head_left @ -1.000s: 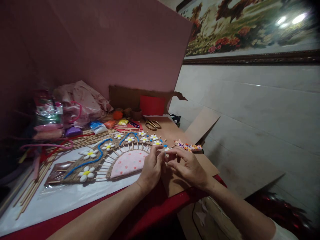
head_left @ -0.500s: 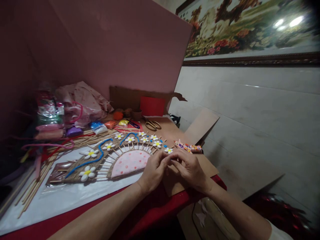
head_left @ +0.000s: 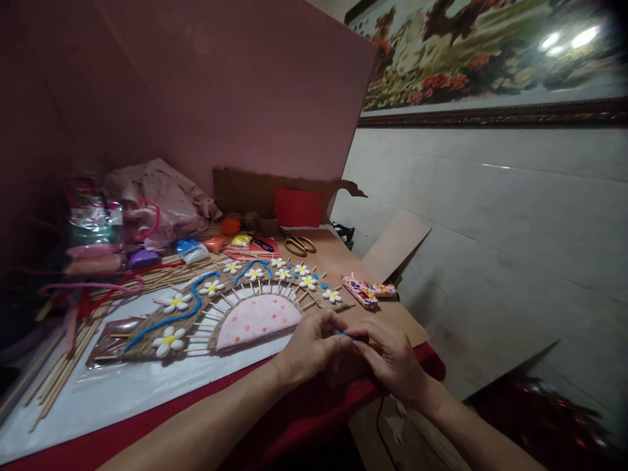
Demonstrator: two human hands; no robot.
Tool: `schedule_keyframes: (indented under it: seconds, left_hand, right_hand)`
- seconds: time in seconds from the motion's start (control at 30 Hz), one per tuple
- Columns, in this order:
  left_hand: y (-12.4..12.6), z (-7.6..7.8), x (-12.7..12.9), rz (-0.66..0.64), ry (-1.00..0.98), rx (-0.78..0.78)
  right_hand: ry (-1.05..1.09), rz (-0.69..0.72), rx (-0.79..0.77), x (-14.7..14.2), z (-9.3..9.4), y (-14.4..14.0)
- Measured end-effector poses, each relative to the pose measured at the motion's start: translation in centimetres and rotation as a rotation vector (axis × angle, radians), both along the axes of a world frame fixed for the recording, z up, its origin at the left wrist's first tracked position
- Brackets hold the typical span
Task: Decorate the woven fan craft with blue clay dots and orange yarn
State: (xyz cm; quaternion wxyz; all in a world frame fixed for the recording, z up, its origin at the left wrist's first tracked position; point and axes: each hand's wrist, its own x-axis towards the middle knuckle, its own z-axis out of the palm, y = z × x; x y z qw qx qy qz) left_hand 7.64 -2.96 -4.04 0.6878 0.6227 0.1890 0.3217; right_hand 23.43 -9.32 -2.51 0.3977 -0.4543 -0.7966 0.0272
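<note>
Fingertips of my left hand [head_left: 316, 343] and my right hand [head_left: 390, 353] meet above the table's front right edge. Between them shows a small bit of blue clay [head_left: 345, 335], mostly hidden by the fingers; both hands are closed on it. Just left of my hands lies a half-round fan [head_left: 189, 317] of sticks and twine, decorated with white clay flowers [head_left: 169, 341], wavy blue lines and small blue dots. At its centre is a pink spotted half-circle [head_left: 260, 319]. A flower-patterned cloth piece [head_left: 360, 292] rests beyond my right hand.
Gold-handled scissors [head_left: 300, 245] lie on cardboard at the back. Thin wooden sticks [head_left: 61, 379] and bagged coloured clay [head_left: 144, 258] fill the left side. A red card [head_left: 298, 207] leans at the back. A tiled wall [head_left: 490, 222] stands on the right.
Both hands have moved down and slightly right, toward the table's front edge, uncovering the fan's right end. The blue bit between the fingertips now shows more plainly.
</note>
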Motion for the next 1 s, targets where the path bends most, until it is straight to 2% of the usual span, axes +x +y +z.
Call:
schedule_keyframes:
  seconds: [0.2, 0.37, 0.5, 0.8, 0.9, 1.0]
  left_hand:
    - [-0.3, 0.2, -0.2, -0.079, 0.129, 0.011]
    - [-0.2, 0.1, -0.3, -0.125, 0.114, 0.009]
    - [0.1, -0.2, -0.2, -0.168, 0.091, -0.050]
    - [0.3, 0.6, -0.3, -0.118, 0.115, -0.122]
    - [0.3, 0.6, -0.2, -0.057, 0.101, -0.120]
    - [0.3, 0.5, -0.1, -0.047, 0.055, -0.097]
  right_hand:
    - [-0.110, 0.026, 0.084, 0.3, 0.5, -1.0]
    - [-0.160, 0.037, 0.073, 0.6, 0.5, -1.4]
    - [-0.124, 0.053, 0.066, 0.5, 0.6, -1.4]
    - [-0.012, 0.068, 0.026, -0.2, 0.2, -1.0]
    - [0.109, -0.040, 0.021, 0.0, 0.3, -1.0]
    - [0.455, -0.254, 0.049, 0.3, 0.8, -0.5]
